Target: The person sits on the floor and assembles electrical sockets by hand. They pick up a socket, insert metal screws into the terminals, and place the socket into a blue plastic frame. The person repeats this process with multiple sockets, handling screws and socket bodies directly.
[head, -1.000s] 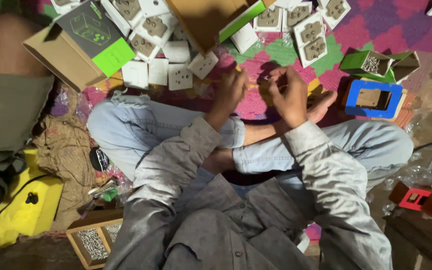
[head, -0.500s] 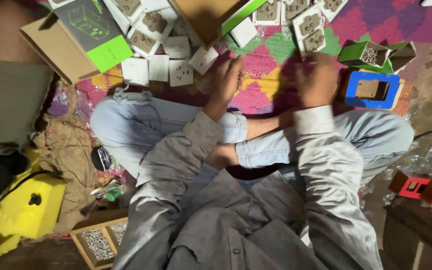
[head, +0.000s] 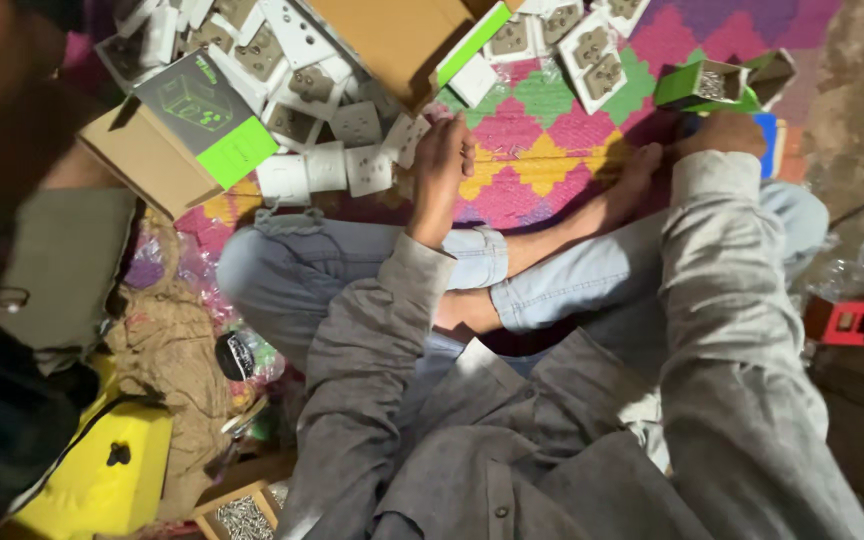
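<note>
The left hand (head: 442, 170) reaches forward over the left knee, fingers loosely curled and pointing at a white socket plate (head: 404, 138) lying just ahead of them on the mat (head: 542, 165); whether the fingertips touch it or hold anything cannot be told. The right hand (head: 722, 135) is stretched out to the far right, well apart from the left, resting on a blue box (head: 769, 143) that it mostly covers; its grip is hidden behind the sleeve and wrist, so I cannot tell if it is closed. Just beyond that hand stands an open green box (head: 704, 85) with a socket inside. A bare foot (head: 632, 175) lies on the mat between the two hands. More white plates (head: 327, 165) sit in a row just left of the left hand, and others are scattered face up and face down further out. A large brown carton (head: 392, 40) lies above the left hand, and a carton with a black and green lid (head: 187, 125) rests to the far left. Near the left hip are burlap cloth (head: 167, 370), a yellow case (head: 102, 475) and a tray of screws (head: 242, 515). Red and orange boxes (head: 857, 322) stand at the right edge.
</note>
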A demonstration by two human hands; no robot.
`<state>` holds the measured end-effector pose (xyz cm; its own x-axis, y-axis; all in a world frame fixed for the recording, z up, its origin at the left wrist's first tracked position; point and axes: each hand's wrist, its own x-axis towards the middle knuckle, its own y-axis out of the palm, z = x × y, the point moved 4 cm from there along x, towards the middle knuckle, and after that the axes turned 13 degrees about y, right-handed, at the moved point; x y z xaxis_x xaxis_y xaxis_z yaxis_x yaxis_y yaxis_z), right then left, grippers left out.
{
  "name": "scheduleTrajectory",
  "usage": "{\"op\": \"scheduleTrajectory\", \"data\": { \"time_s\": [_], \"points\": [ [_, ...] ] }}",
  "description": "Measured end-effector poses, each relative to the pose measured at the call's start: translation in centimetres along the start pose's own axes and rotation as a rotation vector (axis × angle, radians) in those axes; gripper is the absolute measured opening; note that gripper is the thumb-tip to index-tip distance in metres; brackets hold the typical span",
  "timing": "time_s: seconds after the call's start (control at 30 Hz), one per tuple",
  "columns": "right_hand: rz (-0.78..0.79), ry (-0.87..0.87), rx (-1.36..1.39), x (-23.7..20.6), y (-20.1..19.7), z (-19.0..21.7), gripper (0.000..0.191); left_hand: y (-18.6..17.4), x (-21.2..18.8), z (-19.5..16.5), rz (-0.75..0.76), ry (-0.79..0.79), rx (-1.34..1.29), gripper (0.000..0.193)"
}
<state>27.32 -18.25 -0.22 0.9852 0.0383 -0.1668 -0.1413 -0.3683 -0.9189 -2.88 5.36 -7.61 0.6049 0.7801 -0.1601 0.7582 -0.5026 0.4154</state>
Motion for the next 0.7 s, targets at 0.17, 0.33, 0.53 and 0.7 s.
{"op": "scheduleTrajectory", "data": {
  "time_s": [0.17,0.33,0.53,0.7],
  "points": [
    [0.048,-0.092,0.016,-1.0,-0.5,-0.4,0.060,0.0,0.6,-0.4,0.006,-0.069,-0.040,0.032],
    [0.184,-0.120,-0.032,0.9,-2.4,-2.8,0.062,-0.7,0.7,-0.5,-0.008,-0.040,-0.039,0.033],
    [0.418,-0.104,0.273,1.3,-8.3,-6.8,0.061,0.8,-0.1,-1.8,0.120,0.039,-0.058,0.032],
    [0.305,-0.509,0.811,-8.5,-13.0,-4.9,0.033,5.4,-3.5,-5.3,0.624,0.225,-0.133,0.039]
  ]
}}
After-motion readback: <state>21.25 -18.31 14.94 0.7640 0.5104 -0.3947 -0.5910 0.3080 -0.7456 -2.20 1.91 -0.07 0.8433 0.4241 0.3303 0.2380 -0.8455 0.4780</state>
